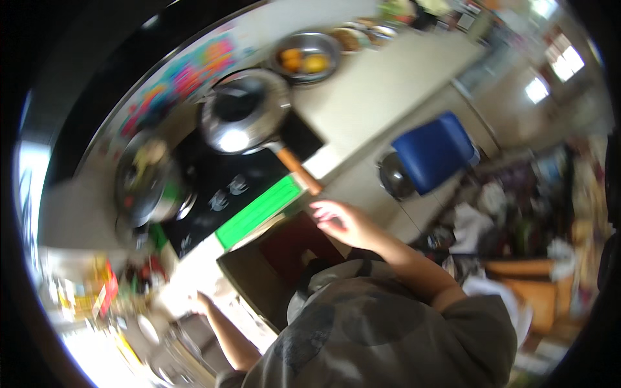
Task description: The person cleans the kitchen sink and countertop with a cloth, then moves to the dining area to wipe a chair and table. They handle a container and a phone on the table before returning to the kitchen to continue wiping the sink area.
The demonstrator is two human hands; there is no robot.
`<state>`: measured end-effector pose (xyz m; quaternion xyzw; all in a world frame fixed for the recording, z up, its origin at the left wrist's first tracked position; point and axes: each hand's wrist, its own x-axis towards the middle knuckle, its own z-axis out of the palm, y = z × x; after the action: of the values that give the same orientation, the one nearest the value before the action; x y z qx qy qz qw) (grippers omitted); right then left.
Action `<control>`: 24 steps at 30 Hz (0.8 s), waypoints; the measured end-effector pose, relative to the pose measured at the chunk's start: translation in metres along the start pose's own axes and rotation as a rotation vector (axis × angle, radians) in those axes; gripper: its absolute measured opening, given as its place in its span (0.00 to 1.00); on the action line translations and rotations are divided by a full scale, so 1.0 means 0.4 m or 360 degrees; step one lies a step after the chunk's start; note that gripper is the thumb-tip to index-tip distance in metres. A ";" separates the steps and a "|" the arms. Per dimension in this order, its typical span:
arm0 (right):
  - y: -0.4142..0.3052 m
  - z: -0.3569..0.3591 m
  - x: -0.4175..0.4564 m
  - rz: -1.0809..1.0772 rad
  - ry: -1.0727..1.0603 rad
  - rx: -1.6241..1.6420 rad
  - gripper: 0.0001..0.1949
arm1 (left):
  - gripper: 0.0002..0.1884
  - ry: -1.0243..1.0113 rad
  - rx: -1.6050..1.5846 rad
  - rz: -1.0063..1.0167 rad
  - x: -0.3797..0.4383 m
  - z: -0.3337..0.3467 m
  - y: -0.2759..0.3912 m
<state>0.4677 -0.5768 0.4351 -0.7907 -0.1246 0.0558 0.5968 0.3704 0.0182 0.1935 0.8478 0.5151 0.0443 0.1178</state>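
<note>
My right hand (pixel 342 223) hovers just below the tip of a wooden handle, fingers loosely curled and apart, with nothing in it. The handle belongs to a wok (pixel 245 116) under a shiny lid with a dark middle, standing on a black glass cooktop (pixel 233 169) with knobs. Over the bright counter at lower left is my left hand (pixel 199 301), blurred by glare, so its fingers cannot be made out. A green cloth or mat (pixel 259 211) lies along the cooktop's front edge. Left of the cooktop, a second pan (pixel 145 179) holds blurred food.
A metal bowl (pixel 305 57) with orange and yellow items stands behind the wok, beside several dishes (pixel 351 40). A blue seat (pixel 434 153) and a dark round pot (pixel 397 175) are at right. An open drawer or cabinet (pixel 276 271) is before my body. Crowded shelves (pixel 514 218) stand far right.
</note>
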 end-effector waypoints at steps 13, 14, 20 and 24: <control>0.151 -0.494 0.013 0.0161 -0.0219 -0.0131 0.17 | 0.26 0.0324 -0.0211 -0.0068 -0.844 -0.006 0.293; 0.154 -0.515 0.026 0.0164 -0.0272 -0.0143 0.16 | 0.26 0.0298 -0.0216 -0.0168 -0.876 -0.003 0.266; 0.140 -0.520 0.094 0.0202 -0.0439 -0.0211 0.16 | 0.24 0.0346 -0.0020 -0.0671 -0.947 -0.075 0.072; 0.122 -0.446 0.112 0.0171 -0.0506 -0.0216 0.16 | 0.24 0.0422 0.0013 -0.1254 -0.956 -0.109 -0.062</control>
<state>0.5596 -0.7433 0.4412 -0.8159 -0.1784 0.2033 0.5111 0.1624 -0.3021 0.2474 0.5733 0.8110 0.1026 0.0549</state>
